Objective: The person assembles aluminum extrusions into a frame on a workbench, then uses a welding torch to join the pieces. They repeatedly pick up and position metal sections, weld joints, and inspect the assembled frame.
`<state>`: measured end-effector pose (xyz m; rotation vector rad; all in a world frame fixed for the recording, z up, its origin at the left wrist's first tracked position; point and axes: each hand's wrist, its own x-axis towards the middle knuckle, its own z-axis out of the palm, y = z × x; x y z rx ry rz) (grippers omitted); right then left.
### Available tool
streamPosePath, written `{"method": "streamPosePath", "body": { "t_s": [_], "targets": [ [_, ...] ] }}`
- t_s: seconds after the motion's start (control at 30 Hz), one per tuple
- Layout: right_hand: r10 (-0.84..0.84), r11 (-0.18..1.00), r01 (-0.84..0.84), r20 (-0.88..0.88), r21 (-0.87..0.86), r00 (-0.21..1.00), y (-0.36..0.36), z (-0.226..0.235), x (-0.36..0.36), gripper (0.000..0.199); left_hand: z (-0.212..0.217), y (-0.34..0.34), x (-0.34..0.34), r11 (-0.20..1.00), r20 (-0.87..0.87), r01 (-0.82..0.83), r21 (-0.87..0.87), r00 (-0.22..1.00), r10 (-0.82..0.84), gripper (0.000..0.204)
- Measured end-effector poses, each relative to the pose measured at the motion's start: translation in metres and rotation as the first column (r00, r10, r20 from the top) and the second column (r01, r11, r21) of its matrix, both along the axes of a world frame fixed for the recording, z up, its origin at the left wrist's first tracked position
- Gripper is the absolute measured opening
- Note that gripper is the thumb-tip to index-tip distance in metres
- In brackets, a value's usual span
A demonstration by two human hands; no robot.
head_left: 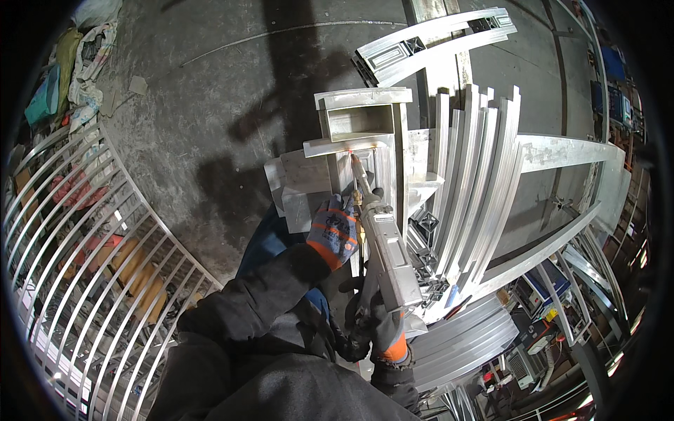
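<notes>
Both gloved hands grip a long grey welding gun (385, 245): left hand (335, 230) near its front, right hand (385, 330) at the back. Its thin tip touches the shiny aluminium frame (365, 133).

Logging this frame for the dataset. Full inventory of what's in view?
welding gun: one, silver-grey, centre, nozzle on the joint
aluminium post assembly: one, silver, centre, under the nozzle
curved aluminium profiles: several, silver, right of centre
barred gate panel: one, pale grey, left
rag pile: one, mixed colours, upper left
concrete floor: grey, top
left hand: gloved, blue-orange, steadying gun front
right hand: gloved, dark-orange, gripping gun handle
</notes>
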<state>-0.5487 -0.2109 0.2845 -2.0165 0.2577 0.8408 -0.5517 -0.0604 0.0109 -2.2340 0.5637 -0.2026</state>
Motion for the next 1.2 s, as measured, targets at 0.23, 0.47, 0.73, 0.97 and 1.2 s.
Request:
{"method": "streamPosePath", "body": {
  "t_s": [0.23,0.47,0.73,0.97,1.2],
  "targets": [
    [-0.045,0.998,0.050,-0.114,0.043,0.992,0.021,0.006,0.008,0.037,0.008,-0.019,0.013,-0.470,-0.398,0.190,0.862,0.828,-0.396,0.032],
    [-0.073,0.996,0.084,-0.253,0.031,0.965,0.049,0.023,0.034,0.048,0.042,0.004,0.032,-0.418,-0.451,0.221,0.881,0.659,-0.602,0.028],
    [-0.099,0.991,0.118,-0.266,0.057,0.959,0.053,0.025,0.036,0.052,0.066,0.009,0.053,-0.503,-0.491,0.166,0.848,0.603,-0.629,0.032],
    [0.045,0.999,-0.042,-0.095,0.034,0.995,0.042,0.022,0.021,0.054,0.062,0.007,0.057,-0.582,-0.476,0.031,0.813,0.611,-0.633,0.041],
    [-0.008,0.987,0.004,0.025,0.158,1.000,-0.004,0.026,-0.023,0.043,0.107,0.029,0.078,0.041,-0.520,-0.518,-0.854,0.854,-0.029,0.064]
  ]
}}
